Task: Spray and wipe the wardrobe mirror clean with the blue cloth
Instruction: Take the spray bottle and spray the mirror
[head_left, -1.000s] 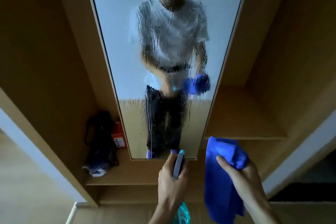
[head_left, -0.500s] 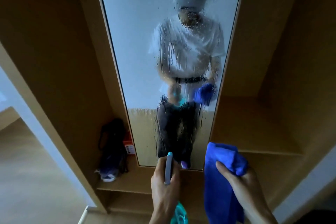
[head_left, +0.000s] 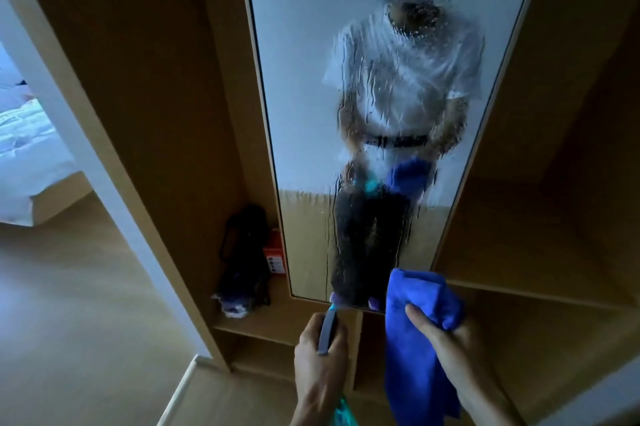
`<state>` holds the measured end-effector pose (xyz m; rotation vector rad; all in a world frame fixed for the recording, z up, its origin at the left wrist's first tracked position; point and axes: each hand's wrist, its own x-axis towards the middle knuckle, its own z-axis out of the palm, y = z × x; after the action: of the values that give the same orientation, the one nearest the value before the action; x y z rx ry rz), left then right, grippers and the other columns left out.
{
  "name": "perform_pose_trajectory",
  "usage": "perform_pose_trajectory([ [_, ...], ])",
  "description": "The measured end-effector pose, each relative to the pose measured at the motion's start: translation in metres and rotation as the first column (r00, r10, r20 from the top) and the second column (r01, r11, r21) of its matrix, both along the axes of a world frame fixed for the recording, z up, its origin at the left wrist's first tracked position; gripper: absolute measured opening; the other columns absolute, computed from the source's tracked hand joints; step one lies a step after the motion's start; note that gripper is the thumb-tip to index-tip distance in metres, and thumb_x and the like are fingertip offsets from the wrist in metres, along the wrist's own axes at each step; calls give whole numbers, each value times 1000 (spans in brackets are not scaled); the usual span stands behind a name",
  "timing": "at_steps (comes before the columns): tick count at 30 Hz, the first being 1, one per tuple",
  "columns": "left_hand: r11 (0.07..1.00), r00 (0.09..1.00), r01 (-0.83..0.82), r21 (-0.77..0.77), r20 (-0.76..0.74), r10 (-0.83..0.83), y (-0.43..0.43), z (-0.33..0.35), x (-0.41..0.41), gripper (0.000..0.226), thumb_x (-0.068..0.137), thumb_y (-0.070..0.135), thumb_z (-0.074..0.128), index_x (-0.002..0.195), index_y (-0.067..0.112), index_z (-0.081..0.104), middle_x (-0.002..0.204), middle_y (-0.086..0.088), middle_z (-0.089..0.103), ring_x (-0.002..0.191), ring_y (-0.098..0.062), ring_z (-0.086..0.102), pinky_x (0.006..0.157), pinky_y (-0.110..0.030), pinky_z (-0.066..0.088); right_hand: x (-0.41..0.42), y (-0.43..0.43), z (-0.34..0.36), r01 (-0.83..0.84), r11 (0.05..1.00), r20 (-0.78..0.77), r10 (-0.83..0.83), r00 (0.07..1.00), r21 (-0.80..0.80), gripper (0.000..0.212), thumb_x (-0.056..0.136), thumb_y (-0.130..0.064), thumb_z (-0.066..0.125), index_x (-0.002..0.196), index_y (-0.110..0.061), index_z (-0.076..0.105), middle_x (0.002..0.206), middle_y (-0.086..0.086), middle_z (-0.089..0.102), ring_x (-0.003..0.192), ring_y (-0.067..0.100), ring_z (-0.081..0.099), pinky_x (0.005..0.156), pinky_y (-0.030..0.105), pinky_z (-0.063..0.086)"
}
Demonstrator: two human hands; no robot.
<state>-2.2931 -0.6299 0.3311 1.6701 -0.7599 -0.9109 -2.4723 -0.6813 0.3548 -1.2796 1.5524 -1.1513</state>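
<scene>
Left compartment [head_left: 277, 321]: an open wardrobe shelf just beside the mirror's lower left corner; a dark strapped bag [head_left: 246, 252] slumps on it, with an orange box [head_left: 274, 256] upright between the bag and the mirror frame.
Left hand [head_left: 320, 360]: fingers wrapped round a spray bottle [head_left: 327, 330], its grey head and teal nozzle tip pointing at the mirror's bottom edge; the teal body shows below the wrist.
Right hand [head_left: 446, 346]: clenched on the blue cloth [head_left: 415, 356], thumb pressed across the folds.
Blue cloth: bunched at the top and hanging below the hand, in front of the mirror's lower right corner; whether it touches the glass cannot be told.
Wardrobe mirror [head_left: 304, 79]: tall, narrow, set between wooden panels; droplets and long runs of liquid cover its middle and blur the reflection.
</scene>
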Motion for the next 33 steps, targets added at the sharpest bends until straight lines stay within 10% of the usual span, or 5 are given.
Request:
perform_pose_trajectory([
  [20, 972, 972, 232, -45, -17, -233, -37, -5, 29, 5, 96, 27, 67, 95, 29, 71, 84, -6, 75, 81, -23, 73, 66, -25, 56, 28, -11, 1, 111, 990, -36, -108, 993, 84, 45, 78, -30, 83, 52, -15, 48, 49, 1, 37, 52, 15, 41, 55, 31, 27],
  [27, 882, 884, 459, -102, -48, -465, -57, 1, 6, 21, 97, 22, 69, 79, 34, 66, 73, 24, 69, 73, -2, 60, 66, -14, 47, 5, -1, 3, 204, 978, -32, -203, 979, 40, 31, 80, -18, 81, 63, -2, 60, 53, 3, 48, 53, 16, 44, 52, 30, 32],
  [33, 755, 771, 632, -174, 44, -635, -81, 8, -45, 16, 95, 30, 68, 91, 17, 61, 77, -5, 58, 70, -5, 52, 66, -28, 41, -37, 9, 6, 366, 931, -26, -365, 931, 12, 17, 79, -10, 81, 73, -13, 66, 53, -7, 65, 55, -1, 58, 51, 13, 41],
])
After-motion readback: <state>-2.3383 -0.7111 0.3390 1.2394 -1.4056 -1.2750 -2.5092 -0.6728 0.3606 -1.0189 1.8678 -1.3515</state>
